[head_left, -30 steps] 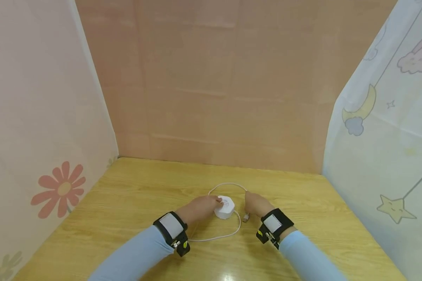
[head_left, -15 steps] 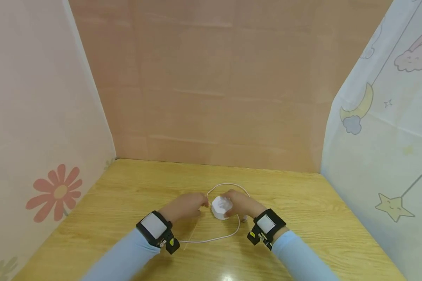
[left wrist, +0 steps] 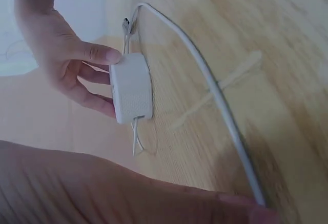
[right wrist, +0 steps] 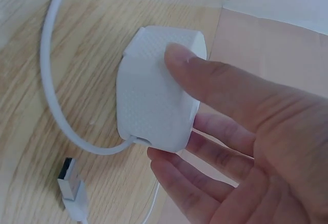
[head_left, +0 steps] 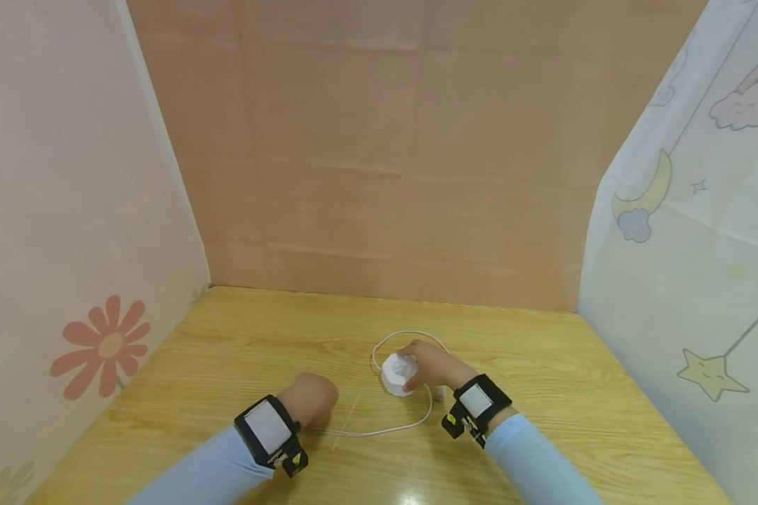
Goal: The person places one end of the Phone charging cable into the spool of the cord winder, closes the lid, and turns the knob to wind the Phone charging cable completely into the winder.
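My right hand grips a white many-sided plastic device on the wooden table, thumb on one side and fingers on the other. A white cable comes out of an opening in its side wall. My left hand is nearer the front left; in the left wrist view its fingertips pinch the white cable, which curves back toward the device. A USB plug lies on the table beside the device, near my right wrist. The left fingertips are hidden in the head view.
A thin pale strip lies on the wooden table, crossed by the cable. Another cable loop arches behind the device. A tan back wall and printed side sheets enclose the table.
The left hand has let go of the device and moved left and toward the front, onto the cable. The right hand has moved left from beside the plug and taken hold of the device.
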`<move>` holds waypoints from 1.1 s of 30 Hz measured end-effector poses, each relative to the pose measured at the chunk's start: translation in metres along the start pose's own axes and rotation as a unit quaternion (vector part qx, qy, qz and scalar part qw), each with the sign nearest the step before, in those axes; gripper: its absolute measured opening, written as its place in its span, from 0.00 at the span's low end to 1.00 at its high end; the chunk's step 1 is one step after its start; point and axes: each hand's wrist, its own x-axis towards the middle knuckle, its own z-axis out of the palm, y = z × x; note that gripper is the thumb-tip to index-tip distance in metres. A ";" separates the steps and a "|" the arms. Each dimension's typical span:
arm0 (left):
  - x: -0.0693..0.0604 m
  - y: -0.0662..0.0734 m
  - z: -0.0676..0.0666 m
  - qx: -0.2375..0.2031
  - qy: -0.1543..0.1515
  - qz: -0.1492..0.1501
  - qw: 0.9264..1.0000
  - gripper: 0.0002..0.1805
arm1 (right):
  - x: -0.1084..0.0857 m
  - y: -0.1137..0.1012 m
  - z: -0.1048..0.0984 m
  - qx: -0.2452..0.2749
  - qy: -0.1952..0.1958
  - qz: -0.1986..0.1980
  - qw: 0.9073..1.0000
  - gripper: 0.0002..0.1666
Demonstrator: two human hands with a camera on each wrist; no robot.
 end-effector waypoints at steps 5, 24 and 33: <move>0.014 -0.006 0.008 -0.001 0.081 0.026 0.996 0.16 | 0.002 0.000 0.001 0.005 -0.001 0.013 1.000 0.39; 0.083 -0.003 0.028 -0.092 0.204 0.106 0.969 0.07 | 0.022 0.005 0.003 0.010 0.028 0.043 0.999 0.39; 0.094 -0.023 0.032 -0.304 0.105 0.146 0.935 0.07 | 0.023 0.004 0.003 0.015 0.030 0.062 0.998 0.39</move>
